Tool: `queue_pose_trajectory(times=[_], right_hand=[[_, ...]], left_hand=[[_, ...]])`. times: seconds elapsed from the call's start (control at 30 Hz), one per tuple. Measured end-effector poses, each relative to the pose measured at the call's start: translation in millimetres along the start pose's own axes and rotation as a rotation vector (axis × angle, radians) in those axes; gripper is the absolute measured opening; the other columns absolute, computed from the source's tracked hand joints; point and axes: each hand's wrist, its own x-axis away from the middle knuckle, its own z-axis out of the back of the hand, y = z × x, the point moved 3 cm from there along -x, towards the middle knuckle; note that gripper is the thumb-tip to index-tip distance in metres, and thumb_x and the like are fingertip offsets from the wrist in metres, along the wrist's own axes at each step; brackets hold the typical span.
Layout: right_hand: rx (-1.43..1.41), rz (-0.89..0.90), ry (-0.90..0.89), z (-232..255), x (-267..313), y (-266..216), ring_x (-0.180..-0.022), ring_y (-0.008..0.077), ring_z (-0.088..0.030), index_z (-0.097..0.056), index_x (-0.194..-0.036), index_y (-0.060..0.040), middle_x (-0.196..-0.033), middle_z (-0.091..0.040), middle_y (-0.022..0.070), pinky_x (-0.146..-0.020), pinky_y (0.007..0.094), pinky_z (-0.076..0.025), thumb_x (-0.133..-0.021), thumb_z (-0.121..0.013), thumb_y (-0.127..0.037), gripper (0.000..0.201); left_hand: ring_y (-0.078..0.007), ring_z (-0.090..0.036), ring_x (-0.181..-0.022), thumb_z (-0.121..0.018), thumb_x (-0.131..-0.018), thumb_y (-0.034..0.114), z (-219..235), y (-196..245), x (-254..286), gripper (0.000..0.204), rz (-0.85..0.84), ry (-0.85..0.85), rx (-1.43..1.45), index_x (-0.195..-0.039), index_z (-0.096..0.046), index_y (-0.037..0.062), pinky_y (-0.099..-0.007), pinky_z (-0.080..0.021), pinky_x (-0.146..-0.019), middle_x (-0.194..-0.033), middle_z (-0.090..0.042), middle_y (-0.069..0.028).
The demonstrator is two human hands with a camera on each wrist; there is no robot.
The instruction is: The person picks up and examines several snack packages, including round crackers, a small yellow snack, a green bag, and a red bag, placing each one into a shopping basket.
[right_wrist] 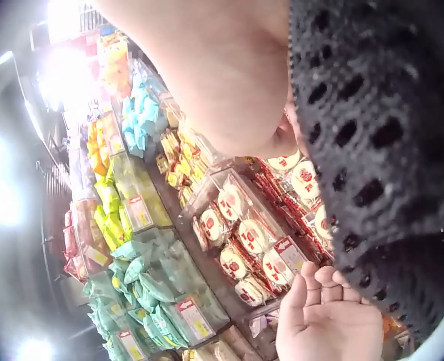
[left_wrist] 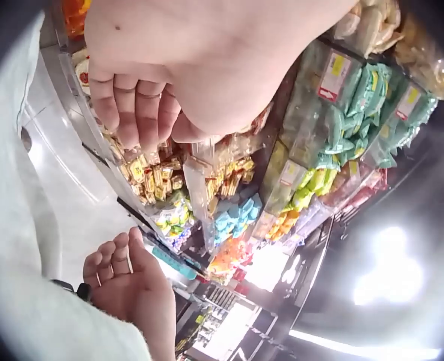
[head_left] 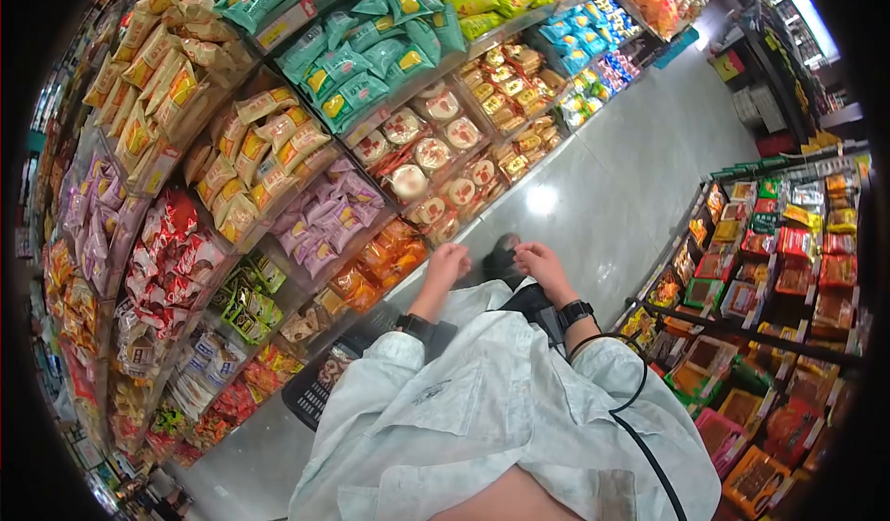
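My left hand (head_left: pixel 449 265) is held in front of my body with its fingers loosely curled and nothing in them. In the left wrist view its palm and bent fingers stand out against the snack shelves. Level with it, a short way to the right, is my right hand (head_left: pixel 543 269), also loosely curled and holding nothing. Black perforated material (right_wrist: pixel 380 143) covers part of the right hand in the right wrist view. Nearest the left hand are bins of round, red-printed packs (head_left: pixel 432 153) and orange packets (head_left: pixel 394 250).
Tiered snack bins with teal bags (head_left: pixel 352 95) and purple packets (head_left: pixel 329 215) rise along the left. A dark basket (head_left: pixel 301 396) is low beside my left arm. Shelves of boxed packets (head_left: pixel 742 289) stand to the right, with grey floor (head_left: pixel 640 159) between. A black cable (head_left: pixel 640 438) hangs by my right arm.
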Motion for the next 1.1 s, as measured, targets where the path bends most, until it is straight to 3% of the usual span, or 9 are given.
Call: queue_pose_trajectory(times=[0.4,0.53,0.67,0.7,0.8,0.93,0.97,1.07,1.1], right_hand=[[-0.040,0.082,-0.126,-6,-160,-117,-0.076,0.0102,-0.059,-0.060,-0.104,-0.0044,-0.086,-0.063,0.0027,-0.068,0.0264,-0.049,-0.092,-0.057,-0.011,0.014],[0.046,0.172,-0.097,-8,-208,-163,-0.088,0.0126,-0.060,-0.053,-0.114,-0.0040,-0.103,-0.058,0.0054,-0.075,0.0297,-0.051,-0.090,-0.061,-0.012,0.027],[0.392,0.407,0.130,3,-262,-185,-0.111,0.0315,-0.055,-0.048,-0.126,-0.0022,-0.119,-0.054,0.0190,-0.098,0.0400,-0.045,-0.083,-0.064,-0.015,0.048],[0.372,0.263,0.113,4,-257,-210,-0.120,0.0392,-0.048,-0.045,-0.130,-0.0005,-0.126,-0.049,0.0254,-0.106,0.0418,-0.038,-0.079,-0.065,-0.015,0.057],[0.542,0.372,0.221,7,-292,-213,-0.117,0.0436,-0.049,-0.039,-0.132,0.0000,-0.124,-0.046,0.0290,-0.103,0.0447,-0.041,-0.078,-0.068,-0.015,0.063],[0.546,0.145,0.144,11,-327,-213,-0.106,0.0381,-0.058,-0.048,-0.127,0.0007,-0.113,-0.059,0.0250,-0.095,0.0400,-0.047,-0.076,-0.070,-0.017,0.058],[0.552,0.167,0.174,10,-332,-212,-0.096,0.0353,-0.062,-0.051,-0.123,0.0021,-0.105,-0.063,0.0221,-0.088,0.0387,-0.050,-0.077,-0.072,-0.017,0.055],[0.470,0.158,0.095,15,-347,-217,-0.093,0.0295,-0.062,-0.050,-0.122,0.0027,-0.104,-0.063,0.0192,-0.084,0.0363,-0.050,-0.078,-0.073,-0.019,0.054],[0.419,0.092,0.070,16,-344,-225,-0.086,0.0216,-0.060,-0.055,-0.115,0.0035,-0.096,-0.063,0.0135,-0.078,0.0331,-0.048,-0.080,-0.073,-0.020,0.045]], left_hand=[[-0.0112,-0.061,-0.073,-0.055,-0.097,0.020,-3,78,-72,0.014,-0.014,0.238,0.114,-0.101,-0.060,0.0078,-0.0243,-0.048,-0.067,-0.084,-0.063,-0.0030],[-0.0107,-0.061,-0.073,-0.056,-0.097,0.021,-27,116,-94,0.018,-0.015,0.371,0.095,-0.106,-0.060,0.0065,-0.0244,-0.049,-0.067,-0.084,-0.063,-0.0027],[-0.0106,-0.061,-0.075,-0.058,-0.097,0.022,-54,139,-123,0.022,0.015,0.391,0.117,-0.109,-0.060,0.0048,-0.0240,-0.049,-0.068,-0.087,-0.064,-0.0036],[-0.0109,-0.062,-0.077,-0.058,-0.097,0.023,-60,144,-130,0.023,0.037,0.399,0.066,-0.112,-0.060,0.0044,-0.0242,-0.050,-0.070,-0.088,-0.064,-0.0039],[-0.0114,-0.063,-0.078,-0.057,-0.097,0.023,-76,157,-154,0.024,0.070,0.381,0.018,-0.113,-0.060,0.0047,-0.0253,-0.050,-0.071,-0.088,-0.064,-0.0040],[-0.0113,-0.063,-0.079,-0.059,-0.096,0.026,-103,183,-182,0.035,-0.008,0.247,-0.064,-0.121,-0.059,0.0023,-0.0246,-0.050,-0.070,-0.091,-0.069,-0.0068],[-0.0127,-0.063,-0.082,-0.060,-0.096,0.025,-112,195,-187,0.048,0.011,0.235,-0.121,-0.134,-0.047,-0.0005,-0.0250,-0.050,-0.072,-0.092,-0.069,-0.0079],[-0.0147,-0.063,-0.082,-0.060,-0.096,0.024,-130,216,-205,0.059,0.034,0.240,-0.137,-0.141,-0.033,-0.0033,-0.0267,-0.051,-0.073,-0.094,-0.069,-0.0103],[-0.0161,-0.064,-0.082,-0.059,-0.096,0.024,-133,220,-210,0.059,0.052,0.235,-0.146,-0.139,-0.031,-0.0050,-0.0286,-0.051,-0.072,-0.095,-0.070,-0.0126]])
